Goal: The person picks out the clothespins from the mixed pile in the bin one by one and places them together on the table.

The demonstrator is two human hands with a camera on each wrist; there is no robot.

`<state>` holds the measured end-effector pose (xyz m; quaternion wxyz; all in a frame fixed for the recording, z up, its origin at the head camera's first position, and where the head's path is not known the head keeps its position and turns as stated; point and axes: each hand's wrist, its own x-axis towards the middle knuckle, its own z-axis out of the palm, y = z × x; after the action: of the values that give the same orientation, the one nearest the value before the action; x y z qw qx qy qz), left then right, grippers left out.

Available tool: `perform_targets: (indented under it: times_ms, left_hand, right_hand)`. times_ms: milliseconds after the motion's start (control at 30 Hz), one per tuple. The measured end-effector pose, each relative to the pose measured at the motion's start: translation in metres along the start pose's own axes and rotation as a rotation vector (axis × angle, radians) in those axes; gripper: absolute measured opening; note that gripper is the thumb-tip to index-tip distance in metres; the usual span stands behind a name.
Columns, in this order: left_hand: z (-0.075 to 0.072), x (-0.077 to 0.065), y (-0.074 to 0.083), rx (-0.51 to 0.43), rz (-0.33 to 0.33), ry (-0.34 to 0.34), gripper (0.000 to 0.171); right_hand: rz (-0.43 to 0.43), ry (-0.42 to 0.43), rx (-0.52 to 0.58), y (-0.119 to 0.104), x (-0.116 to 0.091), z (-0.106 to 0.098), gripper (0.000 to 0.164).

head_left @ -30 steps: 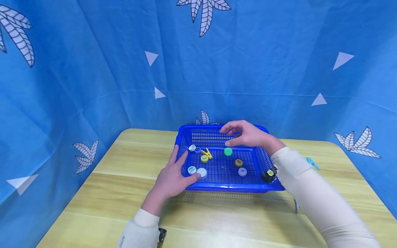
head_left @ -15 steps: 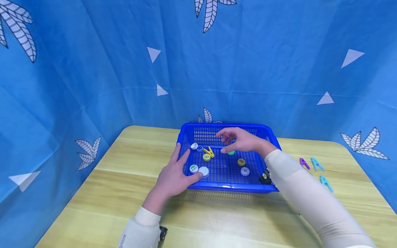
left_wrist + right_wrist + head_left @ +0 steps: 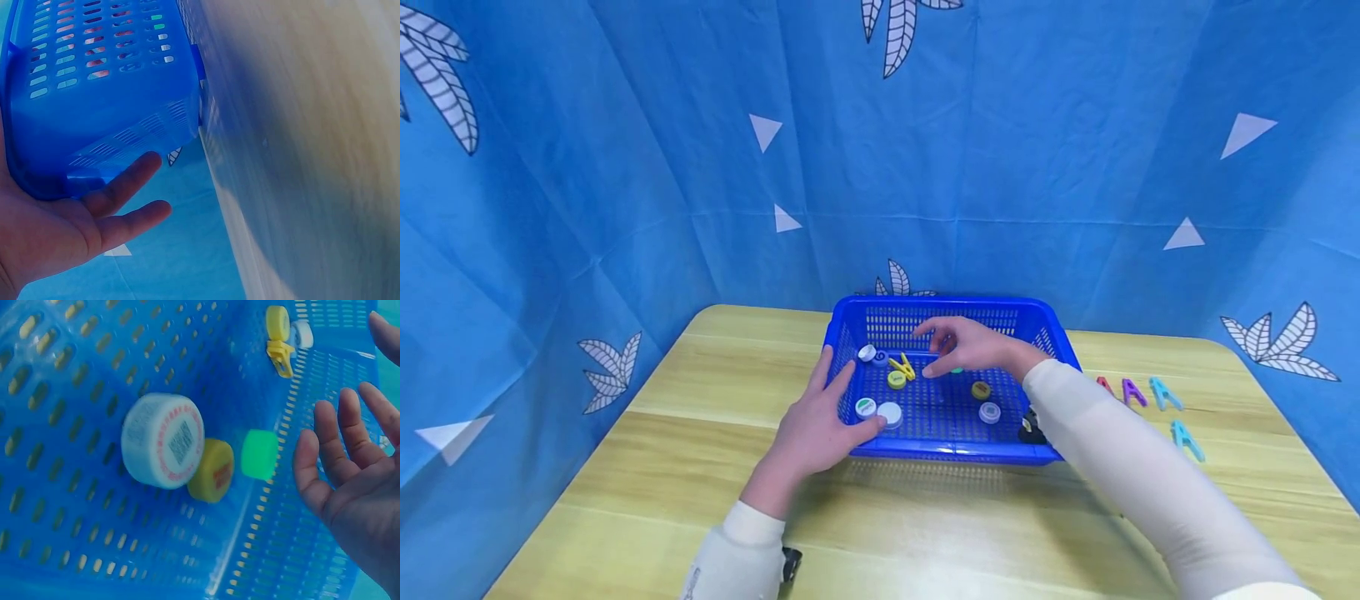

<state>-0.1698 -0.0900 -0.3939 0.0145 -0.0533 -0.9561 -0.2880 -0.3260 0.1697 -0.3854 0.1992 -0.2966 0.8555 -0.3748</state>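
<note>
A blue plastic basket (image 3: 955, 450) holds several bottle caps and a yellow clothespin (image 3: 902, 367). My left hand (image 3: 816, 429) rests at its front left corner, thumb over the front rim and fingers spread along the left side; in the left wrist view two fingers (image 3: 134, 184) stretch out straight past the wall. My right hand (image 3: 973, 343) hovers inside the basket, fingers loosely bent and nothing between them, just right of the clothespin. Below it the green cap (image 3: 259, 454) is partly hidden in the head view. A yellow cap (image 3: 897, 380) lies close to the clothespin.
On the table right of the basket lie a red clothespin (image 3: 1105, 384), a purple clothespin (image 3: 1133, 392) and two light blue ones. Inside the basket are white caps (image 3: 890, 415) at front left and a gold cap (image 3: 981, 390) beside a white one. A blue curtain (image 3: 1037, 167) hangs behind.
My right hand has moved left and down within the basket, closer to the yellow clothespin. The red and purple clothespins have come into view from behind my right sleeve. The left hand stays put.
</note>
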Motion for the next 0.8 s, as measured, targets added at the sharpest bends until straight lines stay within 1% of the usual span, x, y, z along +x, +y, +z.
perform_targets:
  times_ms: [133,233,367,667,800]
  left_hand:
    - [0.001,-0.002,-0.001,0.002,-0.004,0.000,0.099]
    - [0.002,-0.003,-0.002,0.002,0.004,0.005,0.098]
    - [0.004,-0.003,-0.002,0.006,0.006,0.005,0.097]
    - [0.003,-0.002,-0.003,0.016,0.007,0.013,0.098]
    - [0.002,-0.001,-0.002,0.013,0.015,0.019,0.096]
  right_hand:
    - [0.015,-0.026,0.000,0.002,0.006,0.007,0.071]
    - [0.037,-0.035,-0.034,0.003,0.009,0.012,0.071]
    - [0.035,-0.029,-0.115,0.004,0.013,0.016,0.070]
    - [-0.019,0.003,-0.286,0.006,0.023,0.018,0.068]
    - [-0.018,0.012,-0.343,0.006,0.026,0.019,0.068]
